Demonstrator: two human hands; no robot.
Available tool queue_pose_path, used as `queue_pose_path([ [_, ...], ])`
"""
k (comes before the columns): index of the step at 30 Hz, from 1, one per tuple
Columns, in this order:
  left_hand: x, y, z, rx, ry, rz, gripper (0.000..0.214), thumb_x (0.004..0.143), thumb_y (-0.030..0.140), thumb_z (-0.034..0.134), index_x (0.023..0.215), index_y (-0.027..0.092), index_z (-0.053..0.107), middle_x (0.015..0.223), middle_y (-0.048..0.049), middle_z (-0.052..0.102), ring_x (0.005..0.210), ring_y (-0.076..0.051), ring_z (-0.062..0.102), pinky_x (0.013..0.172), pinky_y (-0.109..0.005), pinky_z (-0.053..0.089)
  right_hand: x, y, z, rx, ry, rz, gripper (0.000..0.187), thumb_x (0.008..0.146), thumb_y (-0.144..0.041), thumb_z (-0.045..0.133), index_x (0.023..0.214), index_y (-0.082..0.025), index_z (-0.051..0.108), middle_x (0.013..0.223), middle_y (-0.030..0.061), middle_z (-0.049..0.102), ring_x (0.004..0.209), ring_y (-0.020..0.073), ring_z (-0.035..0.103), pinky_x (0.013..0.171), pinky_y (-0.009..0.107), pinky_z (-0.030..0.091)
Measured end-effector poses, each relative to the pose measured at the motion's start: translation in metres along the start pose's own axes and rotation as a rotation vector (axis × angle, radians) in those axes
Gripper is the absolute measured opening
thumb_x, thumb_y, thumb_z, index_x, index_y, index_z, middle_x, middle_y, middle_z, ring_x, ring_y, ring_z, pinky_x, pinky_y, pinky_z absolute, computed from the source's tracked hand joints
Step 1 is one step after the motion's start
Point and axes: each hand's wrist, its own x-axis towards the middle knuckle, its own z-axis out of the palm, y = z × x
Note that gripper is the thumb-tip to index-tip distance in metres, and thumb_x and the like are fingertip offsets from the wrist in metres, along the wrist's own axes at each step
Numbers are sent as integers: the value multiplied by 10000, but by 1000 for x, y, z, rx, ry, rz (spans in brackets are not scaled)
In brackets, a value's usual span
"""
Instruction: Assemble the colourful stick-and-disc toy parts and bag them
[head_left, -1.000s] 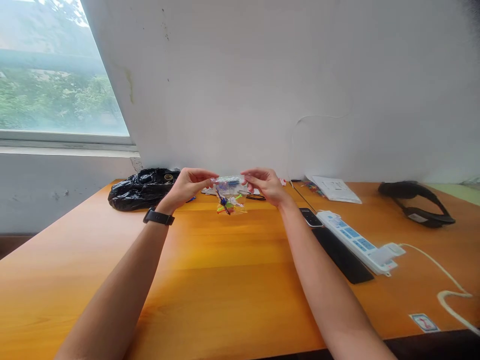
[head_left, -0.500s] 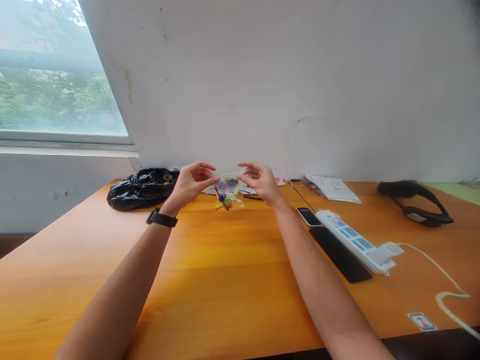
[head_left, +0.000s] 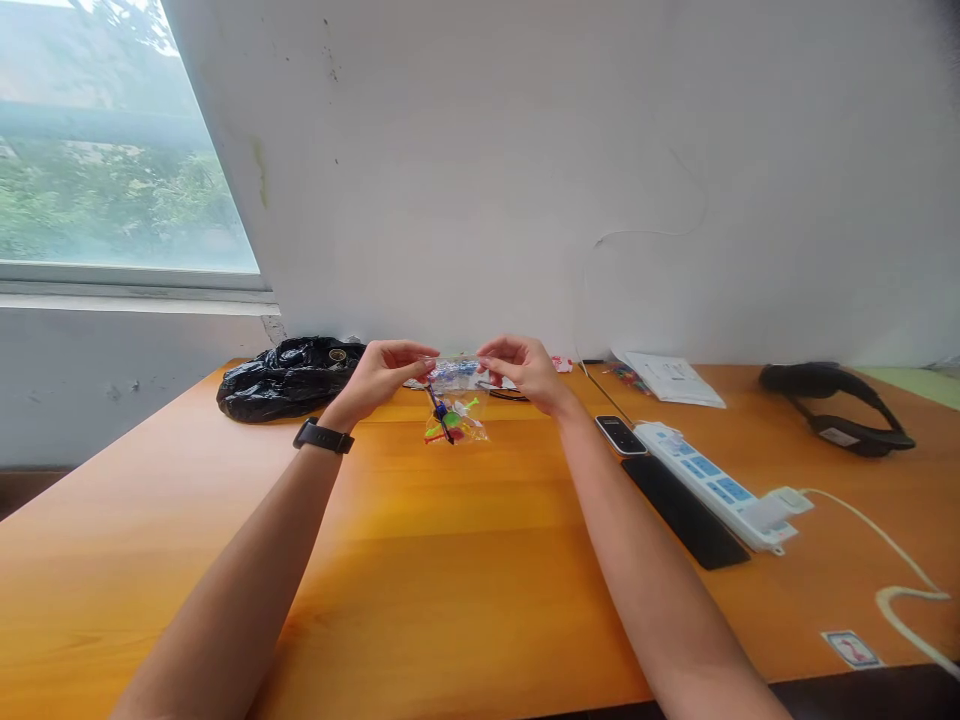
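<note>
A small clear plastic bag (head_left: 455, 405) with several coloured plastic pieces inside hangs just above the orange wooden table (head_left: 450, 560). My left hand (head_left: 379, 375) pinches its top left corner; a black watch sits on that wrist. My right hand (head_left: 521, 368) pinches the top right corner. Both hands are held out at arm's length, near the far edge of the table by the white wall.
A crumpled black plastic bag (head_left: 281, 377) lies at the far left. To the right lie a phone (head_left: 619, 434), a dark flat slab (head_left: 684, 511), a white power strip (head_left: 712, 484) with a cable, a paper booklet (head_left: 669, 378) and a black headband device (head_left: 836, 410).
Half a second ago my fingers were spread apart with the bag loose between them; now both hands pinch its top corners again and hold it slightly lower.
</note>
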Motion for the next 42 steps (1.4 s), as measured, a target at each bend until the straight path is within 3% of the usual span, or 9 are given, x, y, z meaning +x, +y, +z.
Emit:
queue_pose_path([
  [7, -3, 4, -2, -33, 58, -87, 280, 772, 362, 877, 948, 145, 872, 836, -106, 815, 747, -201, 731, 661, -281, 559, 0, 3, -4, 57, 56, -6, 192, 771, -351, 838, 879, -192, 852, 790, 42, 751, 646, 128, 586, 670, 303, 502],
  [11, -2, 6, 2, 26, 67, -53, 332, 772, 431, 892, 890, 123, 850, 851, -118, 811, 763, -206, 735, 691, -289, 575, 0, -2, -2, -26, 75, -23, 176, 816, -314, 747, 846, -174, 849, 696, 31, 703, 653, 139, 580, 674, 303, 490],
  [13, 0, 5, 3, 40, 62, -21, 399, 741, 437, 923, 976, 125, 841, 890, -114, 815, 787, -208, 742, 738, -302, 592, 0, -4, -1, -70, 77, -29, 211, 825, -357, 762, 846, -161, 836, 706, 32, 695, 658, 140, 571, 667, 299, 480],
  [16, 3, 4, 6, 91, -22, 7, 450, 765, 441, 904, 1093, 144, 828, 970, -111, 824, 855, -226, 759, 804, -328, 607, 0, -5, 1, -133, 68, -53, 304, 785, -445, 837, 855, -153, 789, 758, 29, 682, 663, 135, 553, 629, 282, 450],
  [21, 2, 4, 12, 229, -137, 51, 332, 850, 470, 812, 947, 153, 838, 933, -100, 827, 869, -248, 764, 790, -329, 605, 2, 1, 9, -360, -12, -53, 507, 790, -522, 841, 1171, -201, 748, 893, 15, 667, 646, 114, 488, 594, 260, 391],
  [24, 2, 5, 15, 239, -177, 62, 328, 864, 468, 796, 965, 159, 837, 946, -96, 827, 882, -246, 762, 794, -322, 599, 3, 4, 15, -468, -102, -53, 442, 855, -599, 759, 1001, -184, 799, 864, 25, 665, 658, 118, 435, 601, 269, 345],
  [29, 1, 10, 11, 210, -188, 22, 342, 826, 473, 844, 930, 148, 825, 881, -91, 811, 822, -218, 743, 763, -307, 589, 0, 2, 15, -284, -160, 9, 491, 855, -627, 751, 863, -138, 791, 733, 13, 612, 666, 121, 442, 605, 275, 316],
  [35, -1, 14, 4, 88, -174, -10, 388, 845, 511, 839, 825, 138, 732, 786, -73, 763, 764, -180, 721, 734, -288, 594, -4, 2, 2, -128, -103, 93, 490, 804, -591, 817, 1002, -144, 853, 697, 16, 622, 592, 97, 390, 531, 267, 262],
  [42, -2, 12, 4, -14, -125, -4, 361, 779, 441, 893, 939, 134, 791, 873, -97, 794, 763, -185, 730, 757, -328, 617, -3, 12, -1, 110, -9, 118, 349, 759, -416, 851, 1042, -212, 871, 672, 0, 625, 634, 120, 480, 600, 277, 388],
])
